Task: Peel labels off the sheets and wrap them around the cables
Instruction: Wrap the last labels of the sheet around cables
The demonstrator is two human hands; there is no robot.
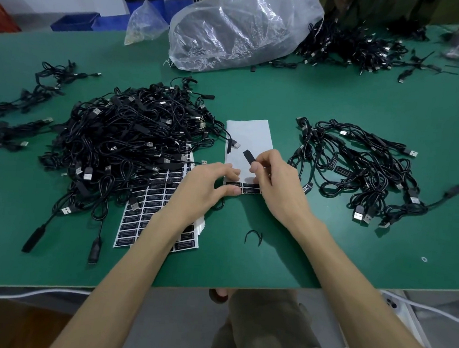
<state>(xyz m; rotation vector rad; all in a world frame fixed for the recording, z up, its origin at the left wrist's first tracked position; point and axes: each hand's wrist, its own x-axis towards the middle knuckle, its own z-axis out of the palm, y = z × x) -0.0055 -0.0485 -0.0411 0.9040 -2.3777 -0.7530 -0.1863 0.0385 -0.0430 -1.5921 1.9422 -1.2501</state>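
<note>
A nearly bare white label sheet point(248, 137) lies in the middle of the green table point(299, 246), with a few black labels point(234, 184) left along its near edge. My right hand point(275, 182) pinches one peeled black label point(248, 156) and holds it above the sheet. My left hand point(208, 184) presses the sheet's near left corner with thumb and fingertips. A fuller sheet of black labels point(152, 209) lies partly under my left forearm. A big heap of black USB cables point(127, 139) sits to the left. A smaller group of cables bearing labels point(359, 166) lies to the right.
A large clear plastic bag point(238, 27) stands at the back centre, with another cable pile point(354, 49) and a second person's hand behind it. A loose black tie point(253, 236) lies near my right wrist. More cables point(39, 87) spread at the far left. The table's near edge runs below my forearms.
</note>
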